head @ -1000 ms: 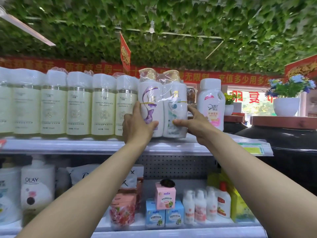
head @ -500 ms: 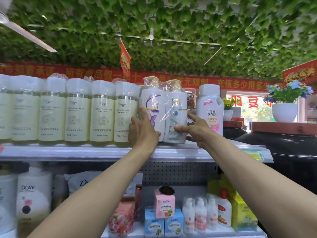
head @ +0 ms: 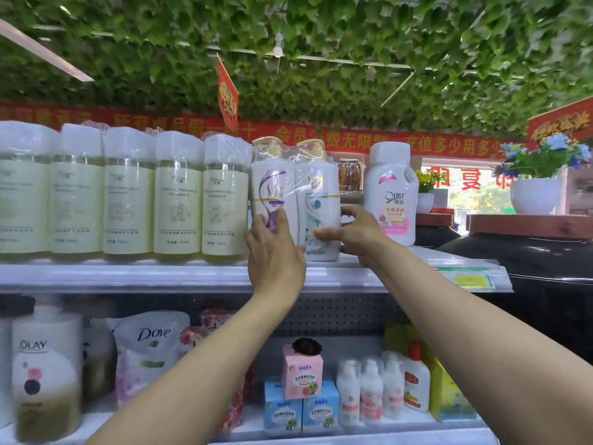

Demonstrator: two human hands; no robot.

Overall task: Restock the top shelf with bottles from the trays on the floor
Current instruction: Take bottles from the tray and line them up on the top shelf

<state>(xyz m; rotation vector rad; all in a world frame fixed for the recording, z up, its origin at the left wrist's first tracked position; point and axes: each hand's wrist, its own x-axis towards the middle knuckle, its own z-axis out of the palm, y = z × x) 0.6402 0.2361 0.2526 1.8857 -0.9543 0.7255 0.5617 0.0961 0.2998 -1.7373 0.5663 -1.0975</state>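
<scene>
A shrink-wrapped twin pack of white bottles (head: 295, 191) stands on the top shelf (head: 160, 277), between a row of pale yellow-green bottles (head: 179, 200) and a white Olast bottle (head: 393, 194). My left hand (head: 276, 252) presses flat against the pack's left bottle, fingers up. On the pack's right side my right hand (head: 356, 232) grips it, thumb across the front and fingers behind. The floor trays are out of view.
The lower shelf holds an Olay bottle (head: 45, 364), a Dove pouch (head: 150, 348), pink and blue boxes (head: 301, 396) and small white bottles (head: 372, 390). Dark rounded jars (head: 529, 271) stand to the right. A potted flower (head: 539, 184) sits above them.
The twin pack has been pushed slightly left and back, close against the yellow-green row. Both hands stayed on it; the camera view tilted up a little.
</scene>
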